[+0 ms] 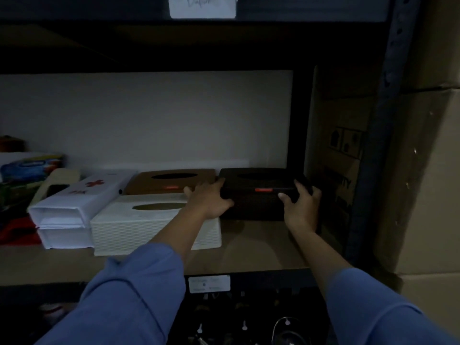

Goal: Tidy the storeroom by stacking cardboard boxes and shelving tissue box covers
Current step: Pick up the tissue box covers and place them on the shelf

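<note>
Head view: left hand, right hand grip black cover (dim)

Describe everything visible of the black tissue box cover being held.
The black tissue box cover is a rectangular, plastic-looking box with an oval slot on top and an orange label on its front edge. It is level at the right end of the shelf, beside the brown cover. The left hand holds its left end, the right hand its right end. Its underside is lost in shadow.
</note>
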